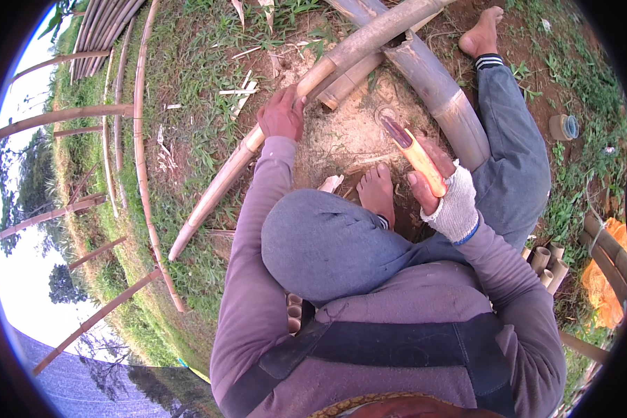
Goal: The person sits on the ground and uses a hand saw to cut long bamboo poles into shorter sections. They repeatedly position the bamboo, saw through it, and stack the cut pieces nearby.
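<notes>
Lettering check, from where I stand: no text, label, brand, number or sign can be read.

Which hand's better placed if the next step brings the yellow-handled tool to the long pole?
Probably the right hand: it holds the yellow-handled tool, while the left hand grips the long pole.
</notes>
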`<control>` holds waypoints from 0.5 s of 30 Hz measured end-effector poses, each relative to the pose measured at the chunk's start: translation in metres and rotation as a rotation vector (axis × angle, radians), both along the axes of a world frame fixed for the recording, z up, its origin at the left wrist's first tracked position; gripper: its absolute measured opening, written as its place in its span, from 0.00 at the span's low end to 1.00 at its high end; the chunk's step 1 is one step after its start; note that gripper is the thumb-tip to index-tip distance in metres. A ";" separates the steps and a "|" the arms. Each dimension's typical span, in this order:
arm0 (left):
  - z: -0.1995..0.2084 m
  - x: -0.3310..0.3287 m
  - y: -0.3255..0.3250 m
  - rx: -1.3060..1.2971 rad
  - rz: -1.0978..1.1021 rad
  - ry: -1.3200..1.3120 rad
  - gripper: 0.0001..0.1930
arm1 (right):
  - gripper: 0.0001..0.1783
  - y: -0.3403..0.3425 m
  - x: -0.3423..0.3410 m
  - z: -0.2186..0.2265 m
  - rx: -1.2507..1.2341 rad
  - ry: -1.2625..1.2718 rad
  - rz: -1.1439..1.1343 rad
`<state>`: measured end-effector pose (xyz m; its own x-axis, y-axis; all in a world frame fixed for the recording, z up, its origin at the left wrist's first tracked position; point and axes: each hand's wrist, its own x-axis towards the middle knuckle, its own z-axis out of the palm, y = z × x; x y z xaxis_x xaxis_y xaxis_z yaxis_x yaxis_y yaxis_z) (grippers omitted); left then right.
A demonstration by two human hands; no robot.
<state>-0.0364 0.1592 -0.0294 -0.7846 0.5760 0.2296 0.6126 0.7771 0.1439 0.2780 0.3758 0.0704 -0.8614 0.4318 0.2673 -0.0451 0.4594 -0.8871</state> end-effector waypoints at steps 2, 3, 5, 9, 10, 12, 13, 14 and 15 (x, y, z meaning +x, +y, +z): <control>-0.004 0.000 0.001 -0.003 0.003 -0.001 0.21 | 0.28 -0.001 0.000 -0.003 0.012 0.051 -0.021; -0.005 0.001 0.001 -0.008 0.012 0.003 0.21 | 0.28 0.001 -0.008 -0.004 0.012 0.005 -0.018; -0.004 0.001 0.003 -0.018 0.020 0.019 0.21 | 0.29 0.004 -0.028 -0.003 0.013 -0.078 -0.026; 0.000 0.003 0.002 -0.001 0.056 -0.096 0.23 | 0.29 -0.004 -0.009 -0.002 0.051 -0.046 -0.033; 0.001 0.003 0.001 -0.003 0.044 -0.043 0.22 | 0.28 -0.005 0.006 0.002 0.004 -0.025 0.005; 0.000 0.007 0.000 -0.005 0.028 -0.012 0.23 | 0.28 -0.010 0.024 -0.015 -0.091 0.042 0.008; 0.001 0.006 0.000 -0.003 0.029 -0.023 0.23 | 0.28 -0.014 0.024 -0.016 -0.144 0.099 -0.012; 0.002 0.004 0.003 0.002 0.021 -0.030 0.23 | 0.28 -0.014 0.016 -0.014 -0.105 0.039 -0.008; -0.001 0.004 0.001 0.005 0.031 -0.049 0.23 | 0.28 -0.012 -0.001 -0.011 -0.065 -0.021 -0.004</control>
<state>-0.0320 0.1602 -0.0308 -0.8123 0.5502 0.1935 0.5805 0.7948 0.1767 0.2773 0.3638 0.0594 -0.8649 0.4511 0.2203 -0.0241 0.4010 -0.9158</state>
